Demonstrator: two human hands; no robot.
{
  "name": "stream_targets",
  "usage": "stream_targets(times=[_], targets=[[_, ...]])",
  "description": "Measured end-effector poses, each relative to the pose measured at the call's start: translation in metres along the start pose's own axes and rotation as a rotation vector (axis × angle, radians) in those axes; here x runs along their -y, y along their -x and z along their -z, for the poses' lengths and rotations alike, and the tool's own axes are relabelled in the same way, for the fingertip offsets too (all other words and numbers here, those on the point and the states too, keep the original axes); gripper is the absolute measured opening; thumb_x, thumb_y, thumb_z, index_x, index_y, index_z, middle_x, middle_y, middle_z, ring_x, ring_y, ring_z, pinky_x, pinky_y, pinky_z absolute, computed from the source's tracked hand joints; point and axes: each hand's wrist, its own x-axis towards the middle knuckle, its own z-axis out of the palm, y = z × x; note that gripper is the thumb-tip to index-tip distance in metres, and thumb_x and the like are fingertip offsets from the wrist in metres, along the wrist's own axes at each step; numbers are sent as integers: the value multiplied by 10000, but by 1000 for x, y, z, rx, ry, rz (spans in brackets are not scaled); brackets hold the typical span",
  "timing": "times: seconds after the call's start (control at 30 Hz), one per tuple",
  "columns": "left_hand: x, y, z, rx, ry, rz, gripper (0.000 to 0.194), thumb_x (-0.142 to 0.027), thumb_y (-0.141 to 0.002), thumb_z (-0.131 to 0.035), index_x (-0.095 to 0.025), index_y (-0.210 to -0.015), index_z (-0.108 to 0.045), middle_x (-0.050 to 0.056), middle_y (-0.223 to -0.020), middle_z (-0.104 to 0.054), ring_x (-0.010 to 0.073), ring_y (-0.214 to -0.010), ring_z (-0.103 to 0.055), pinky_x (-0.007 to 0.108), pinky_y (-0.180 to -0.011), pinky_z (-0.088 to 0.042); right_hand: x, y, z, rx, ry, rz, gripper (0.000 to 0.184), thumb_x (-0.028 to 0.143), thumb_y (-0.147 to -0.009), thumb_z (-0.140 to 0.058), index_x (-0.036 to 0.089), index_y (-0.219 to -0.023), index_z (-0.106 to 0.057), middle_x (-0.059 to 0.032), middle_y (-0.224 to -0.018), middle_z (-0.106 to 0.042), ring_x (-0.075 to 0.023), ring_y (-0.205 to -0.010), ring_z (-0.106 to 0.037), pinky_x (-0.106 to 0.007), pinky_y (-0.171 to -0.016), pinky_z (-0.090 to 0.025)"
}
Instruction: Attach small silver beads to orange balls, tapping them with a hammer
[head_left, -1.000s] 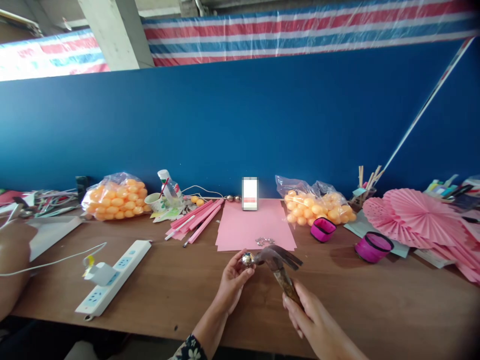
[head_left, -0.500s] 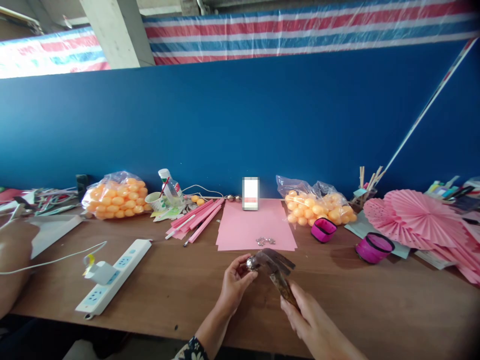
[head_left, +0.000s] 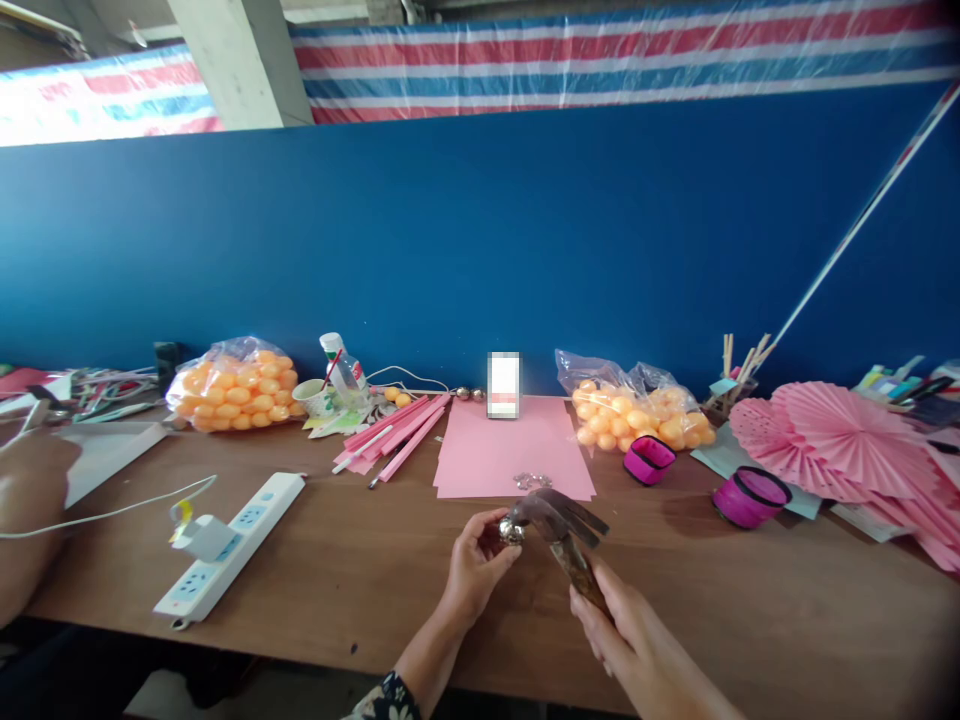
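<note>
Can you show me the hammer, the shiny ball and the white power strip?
Hammer (head_left: 564, 550): head view, top of the handle, just below the metal head.
Shiny ball (head_left: 512, 532): head view, its front.
Power strip (head_left: 240, 541): head view, its white casing.

craft workshop | wooden table (head_left: 337, 580) | hammer (head_left: 553, 515) | pink paper fans (head_left: 855, 430) | bagged orange balls (head_left: 236, 392)

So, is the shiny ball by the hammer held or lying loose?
Held: the left hand has the shiny ball between thumb and fingers.
</note>
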Motion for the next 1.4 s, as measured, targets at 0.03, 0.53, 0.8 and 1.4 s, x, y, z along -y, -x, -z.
stream_targets(times=[0.03, 0.53, 0.8, 1.4], targets=[[-1, 0, 0, -12, 7, 13, 431, -162, -598, -693, -158, -1009, -563, 68, -911, -633, 161, -807, -593, 277, -745, -482, 0, 0, 0, -1, 6, 1, 503, 438, -846, -369, 144, -1254, -396, -44, -704, -603, -156, -586, -566, -241, -614, -478], [-3, 0, -1, -46, -21, 56, 413, -275, -617, -701, -134, -996, -614, 84, -879, -662, 162, -756, -592, 253, -706, -471, 1, -1, -2, -23, 83, 131, 368, 349, -840, -417, 182, -1158, -499, -92, -1140, -571, -209, -1063, -514, -278, -921, -393], [0, 2, 0, -58, -73, 40, 390, -258, -598, -717, -143, -957, -616, 45, -783, -648, 114, -642, -556, 210, -619, -456, 1, -1, -2, -52, 68, 133, 365, 370, -828, -431, 192, -1137, -511, -86, -1106, -587, -208, -1036, -527, -266, -890, -412], [-10, 2, -2, -71, 97, 50, 402, -240, -582, -731, -150, -950, -597, 62, -855, -647, 166, -786, -594, 263, -731, -469, 7, -1, 1, -54, -48, 24, 450, 437, -816, -415, 158, -1162, -482, -25, -640, -581, -167, -591, -560, -248, -612, -473]])
